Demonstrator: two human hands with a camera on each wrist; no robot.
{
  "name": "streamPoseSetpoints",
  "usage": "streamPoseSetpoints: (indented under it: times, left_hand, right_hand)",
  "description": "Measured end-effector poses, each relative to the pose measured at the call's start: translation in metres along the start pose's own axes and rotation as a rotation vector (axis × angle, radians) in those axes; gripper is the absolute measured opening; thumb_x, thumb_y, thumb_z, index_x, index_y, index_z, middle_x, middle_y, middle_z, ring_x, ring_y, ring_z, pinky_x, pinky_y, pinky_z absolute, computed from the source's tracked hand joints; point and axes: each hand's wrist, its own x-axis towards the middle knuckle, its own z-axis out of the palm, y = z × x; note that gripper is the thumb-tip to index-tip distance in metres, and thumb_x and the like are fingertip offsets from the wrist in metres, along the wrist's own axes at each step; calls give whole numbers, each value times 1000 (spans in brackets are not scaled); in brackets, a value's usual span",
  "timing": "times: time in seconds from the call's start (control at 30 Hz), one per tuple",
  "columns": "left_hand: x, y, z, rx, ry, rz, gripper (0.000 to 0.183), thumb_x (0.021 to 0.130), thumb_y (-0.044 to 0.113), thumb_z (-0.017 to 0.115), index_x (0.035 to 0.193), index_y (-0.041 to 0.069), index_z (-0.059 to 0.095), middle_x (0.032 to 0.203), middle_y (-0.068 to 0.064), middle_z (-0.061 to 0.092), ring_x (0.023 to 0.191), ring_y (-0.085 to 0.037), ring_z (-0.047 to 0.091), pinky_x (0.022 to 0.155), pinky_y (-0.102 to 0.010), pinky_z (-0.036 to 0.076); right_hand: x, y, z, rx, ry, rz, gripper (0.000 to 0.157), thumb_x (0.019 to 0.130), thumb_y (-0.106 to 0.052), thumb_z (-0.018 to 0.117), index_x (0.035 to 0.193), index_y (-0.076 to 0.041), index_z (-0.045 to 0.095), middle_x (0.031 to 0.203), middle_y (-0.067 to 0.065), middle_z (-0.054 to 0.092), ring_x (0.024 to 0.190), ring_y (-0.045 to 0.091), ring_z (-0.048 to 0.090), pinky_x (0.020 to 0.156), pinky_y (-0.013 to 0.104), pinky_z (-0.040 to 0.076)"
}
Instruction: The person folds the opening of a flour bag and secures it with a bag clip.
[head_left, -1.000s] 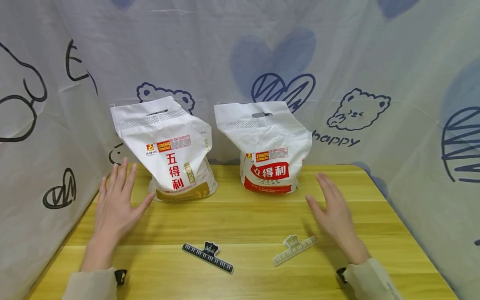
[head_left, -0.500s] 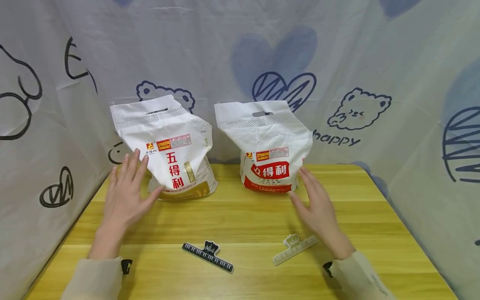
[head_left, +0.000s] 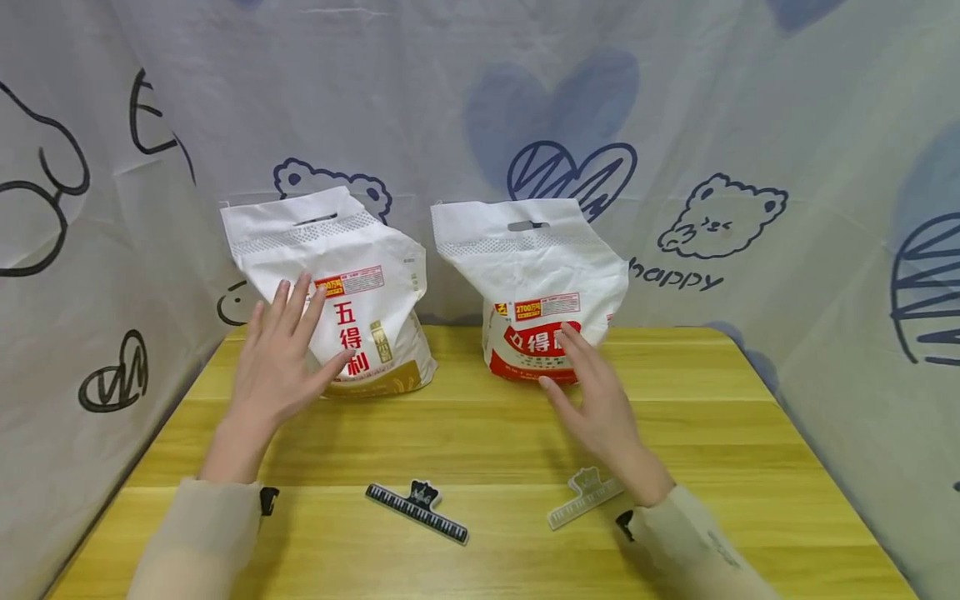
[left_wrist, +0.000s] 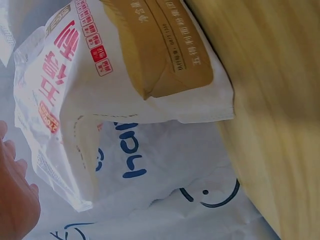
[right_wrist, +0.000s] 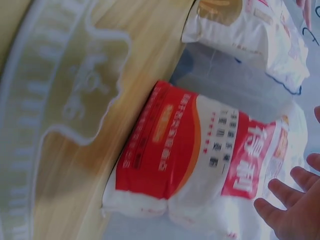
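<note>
Two white flour bags stand upright at the back of the table. The left flour bag (head_left: 390,283) has red lettering and a gold band. A red label and red base band mark the right flour bag (head_left: 525,275). My left hand (head_left: 281,367), fingers spread and straight, overlaps the left bag's lower left side in the head view. In the left wrist view its fingertips show apart from that bag. My right hand (head_left: 600,408) is in front of the right bag, fingers extended, holding nothing. Nearer me lie a black piano-key clip (head_left: 417,510) and a pale translucent clip (head_left: 583,498), partly under my right wrist.
The wooden table (head_left: 480,567) reaches back to a pale cloth backdrop (head_left: 420,100) printed with hearts and bears. Cloth also hangs along both sides. Both bags have handle slots in their flat tops, leaning slightly left.
Both hands have moved inward and forward: the left to the right, over the left bag's edge, the right to the left, in front of the right bag. Bags and clips stay in place.
</note>
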Motion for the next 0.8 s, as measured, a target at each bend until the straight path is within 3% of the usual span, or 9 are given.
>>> streamPoseSetpoints:
  times: [0.27, 0.47, 0.8]
  left_hand:
    - [24, 4, -2, 7, 3, 48, 92, 96, 61, 58, 166, 13, 23, 175, 2, -3, 161, -29, 1, 128, -55, 3]
    - [41, 4, -9, 35, 17, 105, 93, 94, 60, 60, 166, 14, 23, 175, 3, -2, 161, -29, 3, 127, -58, 7]
    - [71, 7, -24, 109, -30, 183, 92, 97, 61, 58, 168, 18, 17, 175, 4, -5, 161, -25, 0, 128, -53, 2]
  right_hand:
    - [12, -14, 16, 42, -8, -79, 66, 96, -23, 71, 153, -2, 46, 161, 17, 44, 145, 37, 46, 117, 58, 38]
    - [23, -25, 25, 57, -50, -86, 67, 96, -25, 71, 155, -6, 45, 162, 14, 43, 145, 34, 46, 116, 58, 39]
    - [46, -38, 41, 124, -86, -93, 66, 99, -27, 69, 157, -8, 44, 163, 10, 42, 148, 29, 42, 119, 52, 37]
